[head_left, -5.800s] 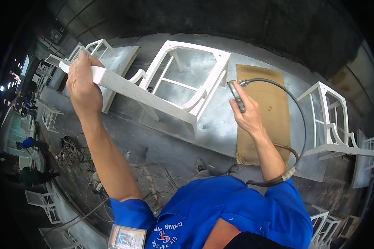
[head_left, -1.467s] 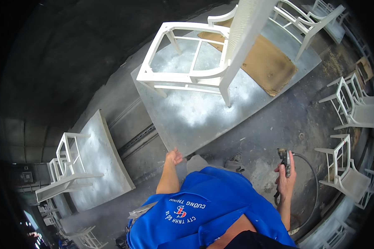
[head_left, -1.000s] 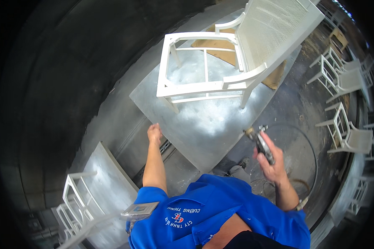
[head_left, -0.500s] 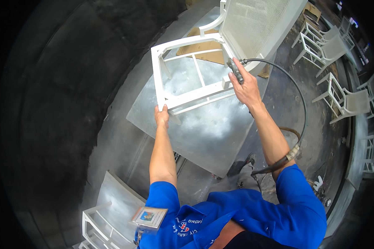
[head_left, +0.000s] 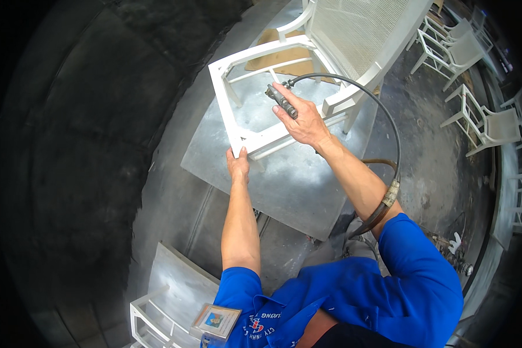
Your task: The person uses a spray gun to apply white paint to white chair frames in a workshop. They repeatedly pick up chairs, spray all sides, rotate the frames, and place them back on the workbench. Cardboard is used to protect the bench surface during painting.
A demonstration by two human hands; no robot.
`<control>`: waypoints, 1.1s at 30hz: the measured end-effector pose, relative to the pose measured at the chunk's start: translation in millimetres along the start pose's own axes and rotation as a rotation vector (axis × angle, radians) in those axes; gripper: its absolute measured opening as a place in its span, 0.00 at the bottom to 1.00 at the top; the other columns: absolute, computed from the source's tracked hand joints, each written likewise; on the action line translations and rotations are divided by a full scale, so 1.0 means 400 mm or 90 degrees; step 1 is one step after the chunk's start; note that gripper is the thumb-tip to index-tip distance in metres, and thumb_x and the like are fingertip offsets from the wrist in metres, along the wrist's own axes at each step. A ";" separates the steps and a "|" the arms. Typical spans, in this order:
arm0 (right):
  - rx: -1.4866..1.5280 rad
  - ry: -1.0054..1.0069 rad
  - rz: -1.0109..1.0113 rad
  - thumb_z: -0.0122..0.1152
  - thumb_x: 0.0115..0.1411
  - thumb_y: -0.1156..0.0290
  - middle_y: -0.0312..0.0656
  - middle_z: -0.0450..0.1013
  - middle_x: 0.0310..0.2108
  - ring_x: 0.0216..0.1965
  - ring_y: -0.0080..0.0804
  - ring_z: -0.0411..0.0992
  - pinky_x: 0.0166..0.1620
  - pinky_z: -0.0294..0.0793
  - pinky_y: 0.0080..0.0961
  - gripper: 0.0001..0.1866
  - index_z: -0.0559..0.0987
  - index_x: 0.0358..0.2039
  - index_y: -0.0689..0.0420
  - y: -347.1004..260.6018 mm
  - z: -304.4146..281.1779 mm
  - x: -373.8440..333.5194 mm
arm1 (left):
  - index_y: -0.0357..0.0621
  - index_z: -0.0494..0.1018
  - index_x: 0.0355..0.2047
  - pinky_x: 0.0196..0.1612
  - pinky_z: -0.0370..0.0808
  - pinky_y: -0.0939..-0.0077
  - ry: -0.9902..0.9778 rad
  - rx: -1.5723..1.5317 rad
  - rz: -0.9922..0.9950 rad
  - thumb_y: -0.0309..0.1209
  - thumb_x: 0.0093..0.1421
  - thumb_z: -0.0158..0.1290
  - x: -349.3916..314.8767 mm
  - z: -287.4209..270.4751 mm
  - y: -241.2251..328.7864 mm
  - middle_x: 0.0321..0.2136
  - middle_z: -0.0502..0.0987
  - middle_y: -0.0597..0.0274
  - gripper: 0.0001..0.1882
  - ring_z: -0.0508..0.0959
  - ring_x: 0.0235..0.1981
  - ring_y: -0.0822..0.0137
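A white armchair frame with an open seat and a woven mesh back stands on a flat grey board. At its near left corner, my left hand is closed on the chair frame, the thumb on top. My right hand is wrapped round a metal spray gun, held above the near seat rail. From the gun a dark hose arcs to the right and back along my right forearm. The trigger and the fingers under the gun are mostly hidden.
A brown cardboard sheet lies beyond the seat opening. Several white chairs line the right side. Another white frame stands on a grey board at lower left. A dark surface fills the left.
My right hand has swung left with the spray gun, from beside the chair's armrest to over the front of the seat. My left hand still grips the same corner.
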State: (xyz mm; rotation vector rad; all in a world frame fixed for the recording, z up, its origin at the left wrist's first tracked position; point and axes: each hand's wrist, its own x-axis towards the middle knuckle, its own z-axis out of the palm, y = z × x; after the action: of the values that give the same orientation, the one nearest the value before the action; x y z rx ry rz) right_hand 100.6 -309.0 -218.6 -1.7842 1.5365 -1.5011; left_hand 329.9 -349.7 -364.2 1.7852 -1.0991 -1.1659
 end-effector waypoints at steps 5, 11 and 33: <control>-0.049 0.081 0.058 0.62 0.67 0.60 0.59 0.79 0.51 0.54 0.56 0.78 0.54 0.77 0.41 0.29 0.71 0.68 0.47 0.022 -0.040 0.017 | 0.39 0.63 0.67 0.61 0.69 0.58 -0.007 0.004 0.025 0.41 0.68 0.59 0.002 -0.003 -0.003 0.59 0.74 0.45 0.33 0.74 0.59 0.52; -0.129 0.160 0.084 0.60 0.70 0.57 0.47 0.80 0.32 0.31 0.34 0.78 0.39 0.76 0.35 0.29 0.70 0.70 0.46 0.038 -0.116 0.032 | 0.40 0.66 0.65 0.59 0.71 0.59 0.018 0.041 0.027 0.39 0.68 0.58 0.009 0.003 -0.015 0.58 0.76 0.47 0.30 0.76 0.58 0.53; 0.012 0.009 -0.024 0.62 0.67 0.63 0.57 0.80 0.43 0.45 0.58 0.79 0.50 0.78 0.43 0.29 0.70 0.68 0.49 -0.005 -0.098 0.027 | 0.44 0.65 0.68 0.61 0.70 0.61 0.036 -0.009 -0.011 0.38 0.69 0.58 0.048 0.013 -0.067 0.59 0.76 0.51 0.30 0.75 0.59 0.57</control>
State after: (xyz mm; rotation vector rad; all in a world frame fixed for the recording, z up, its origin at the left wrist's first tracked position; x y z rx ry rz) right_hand 66.6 -303.7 -197.2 -1.8049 1.4988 -1.5439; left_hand 336.3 -358.2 -395.9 1.8086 -1.0424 -1.1242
